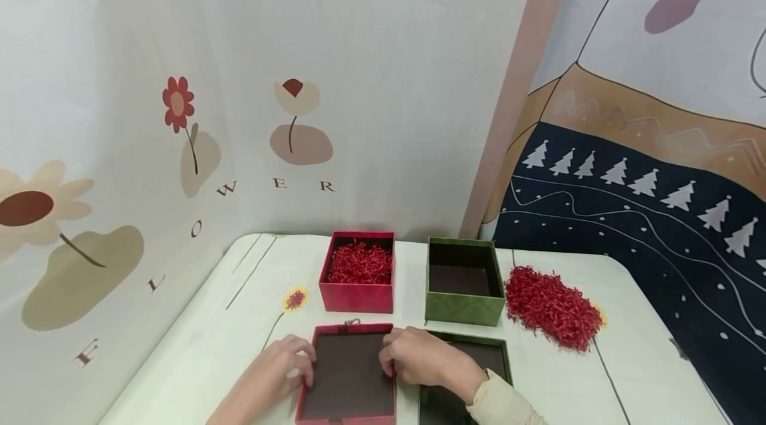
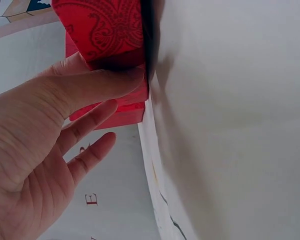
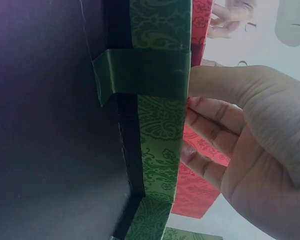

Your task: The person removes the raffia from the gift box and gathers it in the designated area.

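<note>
A shallow red box lid point(image 1: 353, 378) with a dark inside lies open side up at the front of the table. Its left edge is held by my left hand point(image 1: 278, 372); in the left wrist view the thumb lies along the patterned red side point(image 2: 107, 30). My right hand point(image 1: 421, 358) grips the lid's right edge with bent fingers, its forearm passing over a green box lid point(image 1: 507, 368). In the right wrist view, a ribbon tab point(image 3: 145, 72) crosses the green lid's patterned rim point(image 3: 160, 125), close beside my thumb.
Behind the red lid stands a red box point(image 1: 357, 298) filled with red shredded paper point(image 1: 361, 263). An open green box point(image 1: 463, 310) with a dark inside is to its right. A loose pile of red shredded paper point(image 1: 556, 308) lies farther right. Printed cloth point(image 1: 389, 112) hangs behind the table.
</note>
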Motion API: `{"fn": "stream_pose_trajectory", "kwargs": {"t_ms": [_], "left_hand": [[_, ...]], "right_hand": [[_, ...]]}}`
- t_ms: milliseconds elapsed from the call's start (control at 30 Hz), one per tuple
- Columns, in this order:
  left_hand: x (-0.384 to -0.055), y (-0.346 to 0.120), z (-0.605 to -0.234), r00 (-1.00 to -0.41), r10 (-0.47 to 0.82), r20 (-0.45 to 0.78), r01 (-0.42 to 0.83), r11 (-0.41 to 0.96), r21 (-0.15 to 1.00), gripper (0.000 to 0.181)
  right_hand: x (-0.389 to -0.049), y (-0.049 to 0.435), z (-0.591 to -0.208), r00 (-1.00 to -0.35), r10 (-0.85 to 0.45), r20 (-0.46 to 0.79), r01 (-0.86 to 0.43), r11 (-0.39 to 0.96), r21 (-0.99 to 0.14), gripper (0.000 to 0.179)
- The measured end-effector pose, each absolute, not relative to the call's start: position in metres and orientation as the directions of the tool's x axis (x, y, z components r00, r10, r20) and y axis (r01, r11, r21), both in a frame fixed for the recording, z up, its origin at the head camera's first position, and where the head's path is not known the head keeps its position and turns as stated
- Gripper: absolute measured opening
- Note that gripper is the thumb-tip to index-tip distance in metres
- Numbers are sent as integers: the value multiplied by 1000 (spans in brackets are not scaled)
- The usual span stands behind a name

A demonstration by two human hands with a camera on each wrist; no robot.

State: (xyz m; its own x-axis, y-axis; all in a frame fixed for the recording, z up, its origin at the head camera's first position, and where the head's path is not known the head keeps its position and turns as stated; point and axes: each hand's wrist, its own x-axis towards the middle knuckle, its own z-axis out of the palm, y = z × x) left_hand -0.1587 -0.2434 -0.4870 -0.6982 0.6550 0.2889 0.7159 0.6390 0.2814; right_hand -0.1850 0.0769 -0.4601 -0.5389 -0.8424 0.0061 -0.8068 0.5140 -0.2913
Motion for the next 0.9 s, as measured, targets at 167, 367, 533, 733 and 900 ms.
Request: {"fn": "stream_pose_trajectory", "kwargs": {"t_ms": [167,367,533,733,900], "left_hand": [[-156,-243,-481,-730,630,267,684,663,305,38],[-156,-232,-467,-788,568,237,615,702,360,44],[-167,-213,-448,-839,468,277,542,757,365,31],[-194,-177,-425,-907,343,245,422,765,487,26],[-228,-152,-414,-938,263,227,346,759,552,36]], "right_hand": [[-187,79,-458,-520,-854,0,-808,493,-323,36],[-189,88,-447,-575,-816,-56,-710,532,-462,41],[-200,99,-431,-628,-778,-10,-664,542,-515,30],[-216,106,-421,-766,-620,171,-569,530,-628,26],[-228,88,-424,-854,-475,212,-470,531,-705,36]]}}
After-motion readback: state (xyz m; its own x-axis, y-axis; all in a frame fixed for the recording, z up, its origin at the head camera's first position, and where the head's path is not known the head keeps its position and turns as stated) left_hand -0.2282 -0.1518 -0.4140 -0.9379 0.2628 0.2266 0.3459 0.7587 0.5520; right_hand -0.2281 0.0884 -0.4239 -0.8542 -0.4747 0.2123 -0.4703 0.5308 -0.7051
